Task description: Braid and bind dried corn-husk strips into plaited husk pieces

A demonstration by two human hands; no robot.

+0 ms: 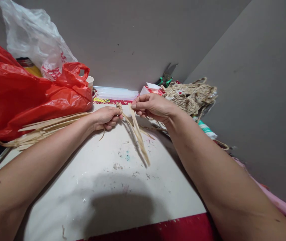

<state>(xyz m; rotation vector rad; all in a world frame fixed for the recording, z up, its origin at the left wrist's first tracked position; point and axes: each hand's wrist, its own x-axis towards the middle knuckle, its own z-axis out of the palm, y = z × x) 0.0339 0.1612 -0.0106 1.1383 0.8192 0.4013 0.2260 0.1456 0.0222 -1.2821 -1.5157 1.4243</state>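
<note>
Over the far part of the white tabletop (102, 194), my left hand (107, 117) is closed in a pinch on the end of a braided straw cord (119, 106). Loose strands fan out from it to the right. My right hand (151, 106) pinches the upper end of a flat straw strip (138, 135) between thumb and fingertips. The strip hangs down toward me, its lower end near the table. Both hands are close together, with a small gap between them. A bundle of pale straw strips (49, 129) lies beyond my left forearm.
A red plastic bag (32, 97) fills the back left, a clear bag (37, 36) behind it. Coils of braided cord (190, 97) are heaped at the back right, near green-handled shears (166, 78). Clear plastic sticks (116, 93) lie along the grey wall (132, 40).
</note>
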